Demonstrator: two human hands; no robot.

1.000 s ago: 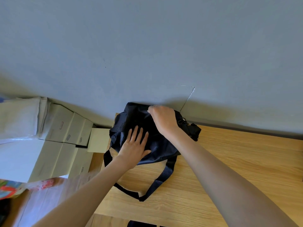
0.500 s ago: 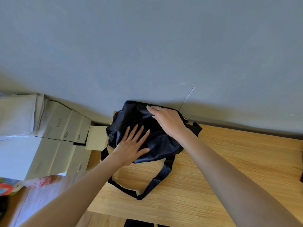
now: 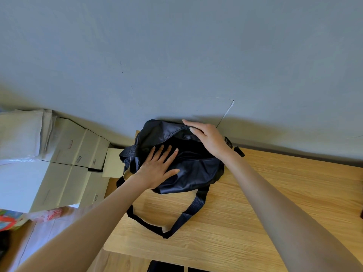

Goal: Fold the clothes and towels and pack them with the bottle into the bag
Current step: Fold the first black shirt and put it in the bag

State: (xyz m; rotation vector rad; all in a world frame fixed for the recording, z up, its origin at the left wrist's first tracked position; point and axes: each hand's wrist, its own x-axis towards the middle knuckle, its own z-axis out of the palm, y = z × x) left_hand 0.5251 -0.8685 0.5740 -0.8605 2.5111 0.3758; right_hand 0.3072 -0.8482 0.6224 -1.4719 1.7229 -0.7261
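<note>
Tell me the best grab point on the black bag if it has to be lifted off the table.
Take the bag by its webbing strap, coming from the near side. The strap lies as a free loop on the wooden table, clear of both hands. The body looks soft and slack, so gripping it would likely bunch the fabric.

The dark bag (image 3: pixel 188 167) lies on the wooden counter (image 3: pixel 275 193) against the grey wall (image 3: pixel 176 55). The left hand (image 3: pixel 157 169) presses flat on the bag's near side, fingers spread. The right hand (image 3: pixel 208 138) rests on the far rim, fingers extended. White boxes (image 3: pixel 74 150) stand left of the counter
</note>
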